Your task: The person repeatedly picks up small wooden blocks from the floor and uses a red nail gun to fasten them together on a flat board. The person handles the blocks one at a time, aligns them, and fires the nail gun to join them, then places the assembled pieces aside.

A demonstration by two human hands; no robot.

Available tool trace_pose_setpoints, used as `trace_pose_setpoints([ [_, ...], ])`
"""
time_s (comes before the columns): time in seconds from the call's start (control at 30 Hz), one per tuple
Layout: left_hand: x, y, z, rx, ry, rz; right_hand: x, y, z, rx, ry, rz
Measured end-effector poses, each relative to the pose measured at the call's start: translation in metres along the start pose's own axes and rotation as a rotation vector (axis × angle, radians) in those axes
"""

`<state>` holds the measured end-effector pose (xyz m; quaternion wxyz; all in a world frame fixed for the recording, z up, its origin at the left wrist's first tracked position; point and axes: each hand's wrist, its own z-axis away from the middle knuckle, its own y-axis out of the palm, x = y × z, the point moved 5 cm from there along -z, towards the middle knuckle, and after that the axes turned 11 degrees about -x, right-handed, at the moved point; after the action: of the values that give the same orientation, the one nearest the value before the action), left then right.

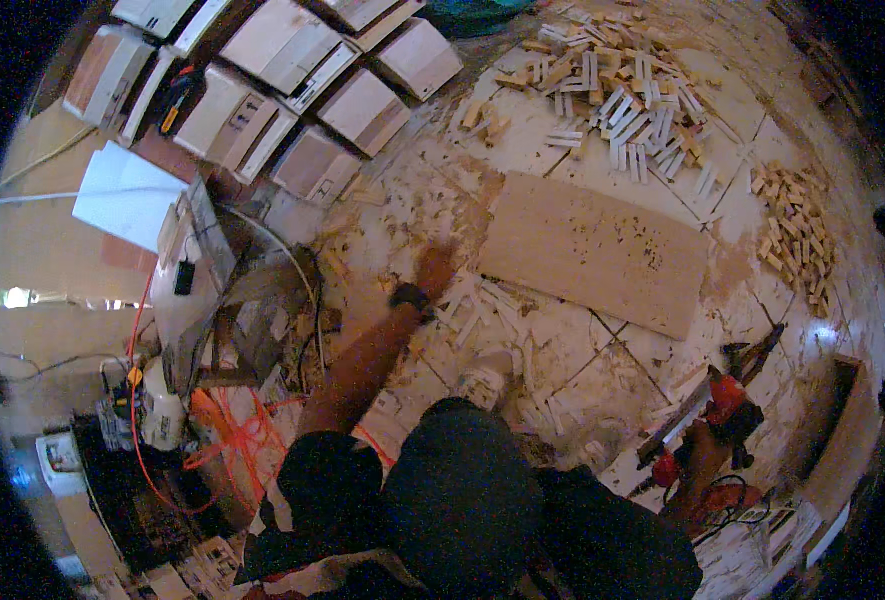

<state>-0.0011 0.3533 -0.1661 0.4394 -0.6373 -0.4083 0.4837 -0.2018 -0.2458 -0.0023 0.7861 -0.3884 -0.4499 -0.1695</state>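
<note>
My left hand [436, 268], with a dark wristband [410, 298] on its wrist, reaches forward over the dusty floor beside thin pale wood offcuts [474, 312]. Its fingers are blurred, so whether it holds anything is unclear. To the right, my right hand [700, 455] is closed round a red-and-black tool [730, 402], which looks like a power tool; its exact kind does not show. The tool lies along a long, dark narrow piece [759, 355]. Ahead of my left hand and to its right lies a flat wooden board [594, 250] with dark specks.
Small wood blocks form a large heap [627, 95] at the back and a smaller pile [797, 235] at the far right. Boxy wooden pieces [287, 50] stand in rows at upper left. Orange cord [237, 435] tangles at lower left. A long wooden box [842, 435] stands right.
</note>
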Motion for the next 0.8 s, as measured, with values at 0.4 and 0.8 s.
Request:
trace_pose_setpoints([
  [0.4,0.164,-0.113,-0.090,0.482,-0.240,-0.498,-0.017,-0.041,0.035,-0.262,0.203,0.401],
  [0.8,-0.284,0.047,-0.113,0.341,0.058,0.469,0.045,-0.018,0.086,-0.223,-0.114,0.277],
])
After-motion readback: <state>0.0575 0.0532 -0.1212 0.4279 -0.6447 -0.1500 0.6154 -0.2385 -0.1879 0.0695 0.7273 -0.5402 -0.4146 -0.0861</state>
